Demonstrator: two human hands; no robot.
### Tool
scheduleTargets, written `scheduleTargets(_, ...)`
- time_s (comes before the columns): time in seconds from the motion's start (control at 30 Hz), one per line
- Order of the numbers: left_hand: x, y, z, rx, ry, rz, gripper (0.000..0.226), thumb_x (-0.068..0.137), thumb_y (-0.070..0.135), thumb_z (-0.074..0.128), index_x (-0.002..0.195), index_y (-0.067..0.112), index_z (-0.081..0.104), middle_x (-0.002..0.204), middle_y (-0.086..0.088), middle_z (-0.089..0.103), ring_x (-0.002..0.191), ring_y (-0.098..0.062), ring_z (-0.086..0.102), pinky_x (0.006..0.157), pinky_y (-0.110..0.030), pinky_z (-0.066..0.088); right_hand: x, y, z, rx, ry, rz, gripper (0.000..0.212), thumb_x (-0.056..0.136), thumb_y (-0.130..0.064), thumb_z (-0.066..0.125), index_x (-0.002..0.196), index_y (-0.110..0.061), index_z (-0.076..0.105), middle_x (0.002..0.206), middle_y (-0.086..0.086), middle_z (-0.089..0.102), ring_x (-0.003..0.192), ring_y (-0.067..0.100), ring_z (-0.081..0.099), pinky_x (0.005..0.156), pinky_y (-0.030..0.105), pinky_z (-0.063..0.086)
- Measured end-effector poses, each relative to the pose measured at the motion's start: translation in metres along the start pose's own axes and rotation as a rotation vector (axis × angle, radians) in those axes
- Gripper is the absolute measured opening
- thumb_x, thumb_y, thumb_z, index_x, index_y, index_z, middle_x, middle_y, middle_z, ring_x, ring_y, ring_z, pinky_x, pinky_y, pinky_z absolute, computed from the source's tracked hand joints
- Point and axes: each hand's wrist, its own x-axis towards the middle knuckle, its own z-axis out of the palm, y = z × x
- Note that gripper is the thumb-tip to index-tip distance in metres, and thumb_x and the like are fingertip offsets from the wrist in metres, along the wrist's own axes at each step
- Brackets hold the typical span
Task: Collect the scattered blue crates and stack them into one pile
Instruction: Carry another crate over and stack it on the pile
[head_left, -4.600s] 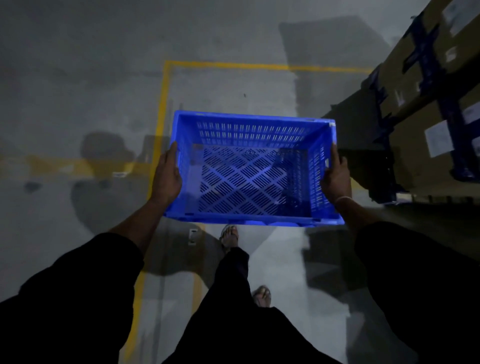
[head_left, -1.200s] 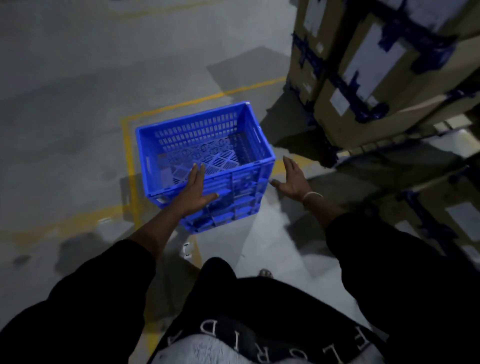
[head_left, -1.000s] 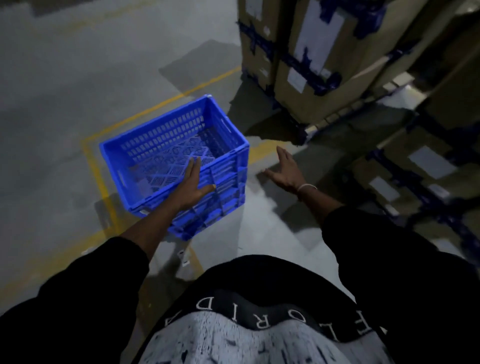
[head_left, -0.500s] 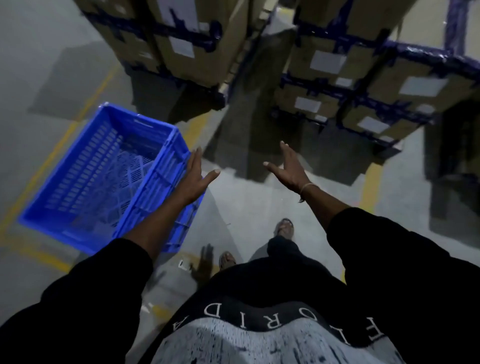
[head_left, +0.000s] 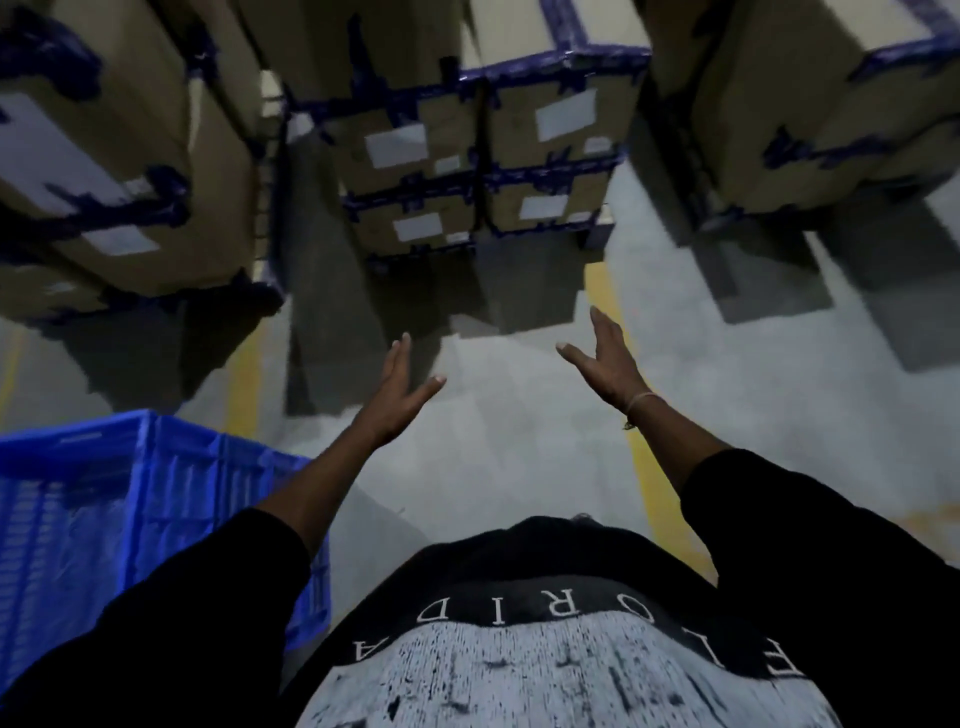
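A blue slatted crate (head_left: 104, 514) stands on the floor at the lower left, partly hidden behind my left sleeve; whether another crate sits under it cannot be told from here. My left hand (head_left: 396, 396) hovers over bare floor to the right of the crate, fingers spread, holding nothing. My right hand (head_left: 607, 364) is held out further right, palm turned inward, also empty. Both hands are clear of the crate.
Tall stacks of cardboard boxes (head_left: 467, 171) bound with blue strapping stand ahead, with more at the left (head_left: 104, 171) and right (head_left: 810, 104). Yellow floor lines (head_left: 641, 467) run across the grey concrete. The picture is motion-blurred.
My view has swung to the right, so the crate slid to the lower left. My left hand has come off the crate's rim; both hands now hang over the floor.
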Motion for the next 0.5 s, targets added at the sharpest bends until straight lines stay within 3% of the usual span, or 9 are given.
scheduleTargets(0.1, 0.035, 0.046, 0.042, 0.033, -0.062, 0.079, 0.092, 0.094, 0.06, 0.056, 0.161, 0.03, 0.001, 0.168, 0.009, -0.005, 0.154, -0.01, -0.003, 0.126, -0.045, 0.011, -0.005, 0.047, -0.055, 0.03, 0.081, 0.085, 0.093, 0.087, -0.067, 0.056, 0.158, -0.027, 0.013, 0.165, -0.004, 0.01, 0.152, 0.016, 0.011, 0.121, 0.042, 0.019)
scheduleTargets(0.23, 0.082, 0.108, 0.101, 0.018, -0.161, 0.129, 0.1, 0.085, 0.075, 0.054, 0.16, 0.035, 0.003, 0.168, 0.01, -0.002, 0.149, -0.02, 0.027, 0.121, -0.046, 0.028, -0.015, 0.11, -0.127, 0.096, 0.201, 0.194, 0.09, 0.088, -0.065, 0.057, 0.158, -0.026, 0.014, 0.164, -0.003, 0.011, 0.151, 0.015, 0.013, 0.121, 0.041, 0.02)
scheduleTargets(0.3, 0.108, 0.133, 0.134, 0.036, -0.207, 0.154, 0.101, 0.083, 0.079, 0.053, 0.16, 0.038, 0.003, 0.168, 0.013, -0.001, 0.147, -0.021, 0.033, 0.12, -0.047, 0.031, -0.02, 0.14, -0.161, 0.127, 0.262, 0.239, 0.089, 0.088, -0.065, 0.056, 0.158, -0.027, 0.015, 0.164, -0.003, 0.011, 0.151, 0.015, 0.014, 0.12, 0.04, 0.021)
scheduleTargets(0.5, 0.16, 0.227, 0.228, 0.062, -0.386, 0.269, 0.093, 0.092, 0.064, 0.056, 0.161, 0.032, 0.002, 0.169, 0.006, 0.0, 0.146, -0.01, 0.024, 0.114, -0.033, 0.027, -0.044, 0.211, -0.247, 0.219, 0.434, 0.393, 0.087, 0.089, -0.063, 0.055, 0.158, -0.028, 0.015, 0.162, -0.006, 0.014, 0.148, 0.018, 0.023, 0.119, 0.042, 0.024)
